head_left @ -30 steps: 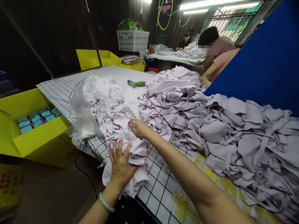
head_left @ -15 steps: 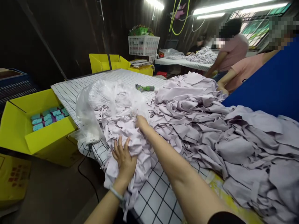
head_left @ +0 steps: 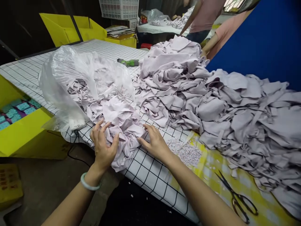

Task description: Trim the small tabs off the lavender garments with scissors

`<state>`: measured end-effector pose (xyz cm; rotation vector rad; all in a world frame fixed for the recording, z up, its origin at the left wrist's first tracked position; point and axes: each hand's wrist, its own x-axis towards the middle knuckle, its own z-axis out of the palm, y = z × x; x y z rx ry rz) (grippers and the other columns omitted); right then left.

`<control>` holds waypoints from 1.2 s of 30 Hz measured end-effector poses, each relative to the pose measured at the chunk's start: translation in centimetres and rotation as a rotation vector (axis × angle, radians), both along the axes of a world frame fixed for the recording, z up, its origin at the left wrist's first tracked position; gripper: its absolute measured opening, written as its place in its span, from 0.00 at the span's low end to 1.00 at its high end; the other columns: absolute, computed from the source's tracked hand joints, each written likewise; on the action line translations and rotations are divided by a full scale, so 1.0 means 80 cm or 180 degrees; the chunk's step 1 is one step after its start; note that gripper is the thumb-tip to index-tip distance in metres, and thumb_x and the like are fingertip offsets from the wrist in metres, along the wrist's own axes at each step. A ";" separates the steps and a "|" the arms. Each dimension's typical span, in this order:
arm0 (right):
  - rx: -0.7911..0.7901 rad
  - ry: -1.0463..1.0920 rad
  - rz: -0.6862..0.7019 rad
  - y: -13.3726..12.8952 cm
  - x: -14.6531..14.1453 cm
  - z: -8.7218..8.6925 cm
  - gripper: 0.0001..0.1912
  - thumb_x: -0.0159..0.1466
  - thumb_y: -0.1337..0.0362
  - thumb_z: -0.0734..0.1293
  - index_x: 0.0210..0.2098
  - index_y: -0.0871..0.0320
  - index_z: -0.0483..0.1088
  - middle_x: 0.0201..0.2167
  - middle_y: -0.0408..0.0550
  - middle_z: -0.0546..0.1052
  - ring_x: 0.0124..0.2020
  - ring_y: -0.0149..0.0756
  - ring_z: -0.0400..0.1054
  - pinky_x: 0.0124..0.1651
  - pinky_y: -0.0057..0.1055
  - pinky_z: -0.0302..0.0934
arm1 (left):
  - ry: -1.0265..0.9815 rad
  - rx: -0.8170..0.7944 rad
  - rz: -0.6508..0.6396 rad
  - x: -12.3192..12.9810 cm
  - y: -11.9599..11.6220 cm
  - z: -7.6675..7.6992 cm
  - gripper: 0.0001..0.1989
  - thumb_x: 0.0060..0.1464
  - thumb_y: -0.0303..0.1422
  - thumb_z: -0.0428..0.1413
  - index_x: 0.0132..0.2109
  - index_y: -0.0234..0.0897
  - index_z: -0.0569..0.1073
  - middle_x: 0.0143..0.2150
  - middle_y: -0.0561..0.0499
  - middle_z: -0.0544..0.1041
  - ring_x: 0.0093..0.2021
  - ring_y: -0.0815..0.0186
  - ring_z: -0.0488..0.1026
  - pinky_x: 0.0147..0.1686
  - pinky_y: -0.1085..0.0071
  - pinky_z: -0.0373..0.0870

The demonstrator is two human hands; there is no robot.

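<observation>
Gridded table [head_left: 150, 175] — lilac cloth [head_left: 125, 130], plastic bag [head_left: 55, 73]

A grid-patterned table [head_left: 103, 48] is backed by a dark wall [head_left: 18, 23]; a blue panel [head_left: 263, 53] is seen at right, a barred window [head_left: 232, 4] is cropped above.

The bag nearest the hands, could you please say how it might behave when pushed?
The bag is probably floppy, its clear film being wrinkled. It may shed or drag cloth, which bulges from its mouth. Rolling seems unlikely, as it lies slumped.
</observation>
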<state>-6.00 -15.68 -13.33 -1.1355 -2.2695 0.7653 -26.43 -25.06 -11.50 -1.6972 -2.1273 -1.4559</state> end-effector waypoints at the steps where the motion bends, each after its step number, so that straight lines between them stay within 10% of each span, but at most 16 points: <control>1: -0.0014 -0.0118 -0.0102 0.001 -0.004 0.003 0.21 0.63 0.60 0.71 0.54 0.58 0.69 0.51 0.57 0.73 0.53 0.50 0.66 0.56 0.50 0.63 | -0.0012 0.0104 -0.0224 0.005 -0.007 0.003 0.19 0.57 0.35 0.60 0.54 0.37 0.72 0.59 0.38 0.69 0.63 0.48 0.64 0.65 0.50 0.57; 6: 0.0456 0.0135 0.0079 -0.027 -0.001 0.046 0.05 0.62 0.70 0.69 0.32 0.57 0.68 0.38 0.52 0.75 0.46 0.46 0.65 0.50 0.44 0.63 | -0.1662 -0.0797 -0.1748 0.046 -0.038 0.012 0.15 0.64 0.41 0.54 0.34 0.36 0.74 0.33 0.47 0.73 0.36 0.61 0.72 0.39 0.66 0.71; 12: 0.0810 0.1137 0.1078 -0.147 0.018 0.065 0.07 0.67 0.73 0.60 0.37 0.55 0.65 0.31 0.48 0.74 0.32 0.37 0.65 0.35 0.36 0.64 | -0.4347 -0.1649 -0.1695 0.075 -0.030 0.039 0.19 0.53 0.44 0.66 0.43 0.34 0.76 0.31 0.50 0.77 0.30 0.66 0.73 0.31 0.72 0.71; 16: 0.0648 0.1656 0.0987 -0.163 0.028 0.068 0.10 0.67 0.66 0.67 0.47 0.53 0.65 0.33 0.45 0.76 0.34 0.36 0.70 0.35 0.35 0.68 | -0.4006 -0.1591 -0.1739 0.062 -0.017 0.085 0.17 0.50 0.39 0.69 0.44 0.36 0.78 0.27 0.52 0.77 0.23 0.68 0.72 0.22 0.75 0.68; 20: 0.0759 0.1471 0.0074 -0.093 0.025 0.077 0.28 0.65 0.68 0.68 0.62 0.51 0.57 0.55 0.55 0.72 0.57 0.45 0.67 0.56 0.47 0.68 | -0.3181 -0.2015 -0.2263 0.026 -0.024 0.141 0.21 0.48 0.36 0.69 0.50 0.37 0.79 0.24 0.49 0.77 0.19 0.65 0.71 0.15 0.73 0.66; 22: 0.0525 0.1068 0.0220 -0.051 0.019 0.082 0.22 0.63 0.68 0.69 0.56 0.53 0.64 0.56 0.54 0.71 0.61 0.46 0.63 0.61 0.49 0.63 | -0.2894 -0.1956 -0.2212 0.002 -0.020 0.163 0.27 0.46 0.36 0.69 0.55 0.37 0.78 0.27 0.49 0.79 0.22 0.62 0.74 0.17 0.71 0.70; 25: 0.0049 0.0860 0.0326 -0.027 0.024 0.094 0.08 0.66 0.65 0.67 0.31 0.54 0.65 0.33 0.43 0.74 0.42 0.37 0.70 0.50 0.38 0.66 | -0.2107 -0.1643 -0.1629 -0.029 0.016 0.181 0.27 0.51 0.39 0.65 0.58 0.37 0.74 0.32 0.50 0.79 0.28 0.58 0.78 0.26 0.61 0.75; 29: -0.0840 0.1292 -0.0164 -0.079 0.060 0.104 0.23 0.72 0.52 0.61 0.24 0.53 0.53 0.20 0.36 0.58 0.22 0.28 0.57 0.28 0.28 0.56 | -0.0662 -0.1839 -0.0971 -0.015 0.069 0.160 0.12 0.58 0.39 0.58 0.42 0.33 0.76 0.28 0.55 0.72 0.45 0.46 0.78 0.50 0.33 0.65; 31: -0.1220 0.1325 -0.0137 -0.114 0.077 0.096 0.24 0.72 0.49 0.59 0.24 0.53 0.52 0.19 0.36 0.56 0.20 0.27 0.53 0.24 0.27 0.50 | -0.0292 -0.1354 -0.0910 0.016 0.062 0.126 0.08 0.56 0.36 0.60 0.35 0.36 0.74 0.29 0.54 0.70 0.49 0.50 0.75 0.60 0.37 0.60; 33: -0.1272 0.1199 -0.0184 -0.142 0.084 0.080 0.24 0.73 0.51 0.57 0.24 0.53 0.50 0.18 0.35 0.54 0.19 0.27 0.51 0.23 0.27 0.47 | -0.0538 -0.0819 -0.1245 0.053 0.028 0.084 0.11 0.55 0.38 0.62 0.30 0.38 0.72 0.29 0.52 0.71 0.43 0.57 0.74 0.58 0.49 0.67; 36: -0.1122 0.1007 -0.0206 -0.173 0.084 0.056 0.21 0.74 0.54 0.56 0.26 0.53 0.51 0.18 0.36 0.60 0.20 0.28 0.54 0.24 0.28 0.49 | -0.2143 -0.1954 -0.2339 0.099 -0.034 0.030 0.19 0.62 0.46 0.55 0.29 0.37 0.75 0.29 0.48 0.75 0.33 0.61 0.73 0.42 0.60 0.75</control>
